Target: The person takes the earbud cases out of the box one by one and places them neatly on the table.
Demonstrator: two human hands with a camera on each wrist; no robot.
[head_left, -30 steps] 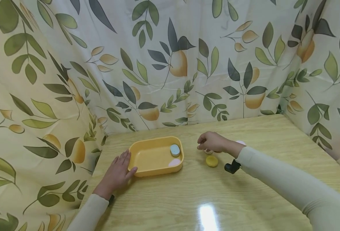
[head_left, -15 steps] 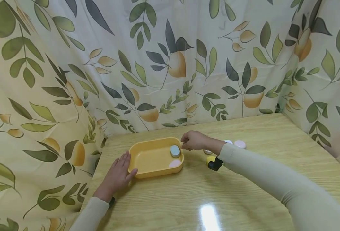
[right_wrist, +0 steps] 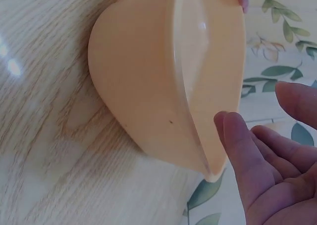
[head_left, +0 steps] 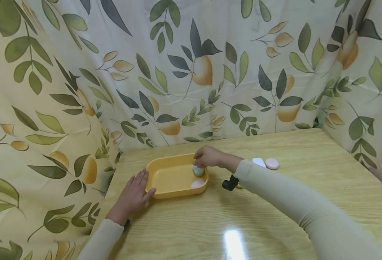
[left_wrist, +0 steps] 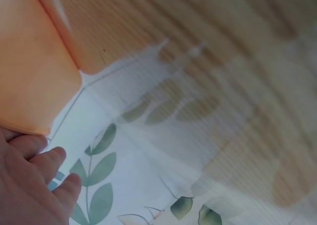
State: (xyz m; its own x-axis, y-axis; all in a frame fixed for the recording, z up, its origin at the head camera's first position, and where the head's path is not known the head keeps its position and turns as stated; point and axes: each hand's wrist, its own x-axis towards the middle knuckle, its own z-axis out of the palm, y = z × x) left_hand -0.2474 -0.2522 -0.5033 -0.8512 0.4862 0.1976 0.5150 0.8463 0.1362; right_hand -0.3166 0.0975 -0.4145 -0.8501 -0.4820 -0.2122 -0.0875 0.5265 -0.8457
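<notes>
A yellow oblong tray (head_left: pixel 171 195) sits on the table. Flat against its left end rests my left hand (head_left: pixel 133 196), fingers straight and thumb spread along the near side. In the left wrist view, those fingertips touch the tray's wall (left_wrist: pixel 37 61). Over the tray's right end hangs my right hand (head_left: pixel 208 156), its fingertips close above a light blue rounded piece (head_left: pixel 198 171) and partly covering it. The right wrist view shows the right hand's thumb and fingers (right_wrist: pixel 237 136) apart, with nothing between them. A pale pink flat piece (head_left: pixel 197 183) lies in the tray's near right corner.
Right of the tray, beyond the right forearm, lie a white piece (head_left: pixel 259 162) and a pink round piece (head_left: pixel 272 163). A yellow round piece (head_left: pixel 239 186) is mostly hidden behind the forearm and black wrist camera (head_left: pixel 230 183). Leaf-patterned curtains (head_left: pixel 191 72) border the table.
My right hand has moved left, from beside the loose pieces on the table to above the tray's right end. The forearm now covers most of the yellow piece. My left hand stays put.
</notes>
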